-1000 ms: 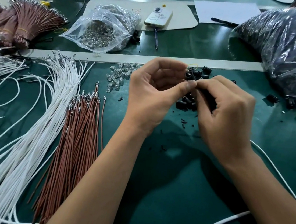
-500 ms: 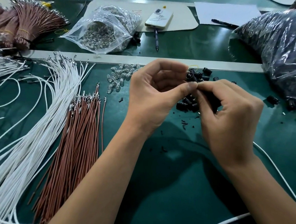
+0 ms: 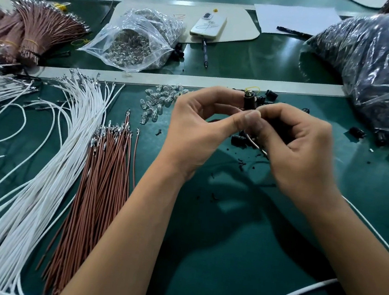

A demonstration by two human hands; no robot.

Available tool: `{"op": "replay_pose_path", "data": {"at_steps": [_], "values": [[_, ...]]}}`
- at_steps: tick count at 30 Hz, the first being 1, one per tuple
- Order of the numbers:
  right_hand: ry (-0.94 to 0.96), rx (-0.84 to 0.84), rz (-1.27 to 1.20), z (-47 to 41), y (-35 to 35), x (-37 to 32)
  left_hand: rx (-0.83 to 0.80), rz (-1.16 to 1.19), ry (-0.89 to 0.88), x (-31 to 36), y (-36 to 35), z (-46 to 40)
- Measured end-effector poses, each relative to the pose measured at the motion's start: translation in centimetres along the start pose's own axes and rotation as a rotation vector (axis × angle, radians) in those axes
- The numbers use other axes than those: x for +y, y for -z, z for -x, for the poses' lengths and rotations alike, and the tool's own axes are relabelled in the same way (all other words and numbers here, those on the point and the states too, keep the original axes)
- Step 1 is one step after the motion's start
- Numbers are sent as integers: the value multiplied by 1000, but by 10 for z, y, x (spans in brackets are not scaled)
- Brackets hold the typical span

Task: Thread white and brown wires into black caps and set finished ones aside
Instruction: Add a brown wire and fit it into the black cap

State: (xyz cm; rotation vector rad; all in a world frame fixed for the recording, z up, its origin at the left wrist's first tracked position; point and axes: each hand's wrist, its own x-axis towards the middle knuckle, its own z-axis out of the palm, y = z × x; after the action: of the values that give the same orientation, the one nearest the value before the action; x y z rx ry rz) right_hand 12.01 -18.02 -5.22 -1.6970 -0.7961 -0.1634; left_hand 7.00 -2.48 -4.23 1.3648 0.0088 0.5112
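The black cap is off the table, pinched between the forefinger and thumb of my left hand, its long axis roughly upright with the open end facing up and away from me. A brown wire shows just below it, running down and to the right into my right hand, whose fingers are curled round it (the white lead is not visible at the cap). The wire therefore approaches the cap from underneath, and my right hand is the nearer to its free length. In my judgement the feed must follow the cap's axis. Loose caps lie directly beneath my hands, spare brown wires and white wires well to the left.
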Motion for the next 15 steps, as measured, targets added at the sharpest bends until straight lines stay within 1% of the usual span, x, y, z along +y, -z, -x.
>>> {"op": "replay_pose_path", "data": {"at_steps": [2, 5, 15], "values": [[-44, -45, -114, -2, 2, 0, -36, 17, 7, 1, 2, 1], [-72, -85, -175, -3, 4, -1, -62, 47, 15, 2, 4, 2], [-64, -48, -66, -2, 4, -1, -34, 39, 73, 4, 5, 2]]}}
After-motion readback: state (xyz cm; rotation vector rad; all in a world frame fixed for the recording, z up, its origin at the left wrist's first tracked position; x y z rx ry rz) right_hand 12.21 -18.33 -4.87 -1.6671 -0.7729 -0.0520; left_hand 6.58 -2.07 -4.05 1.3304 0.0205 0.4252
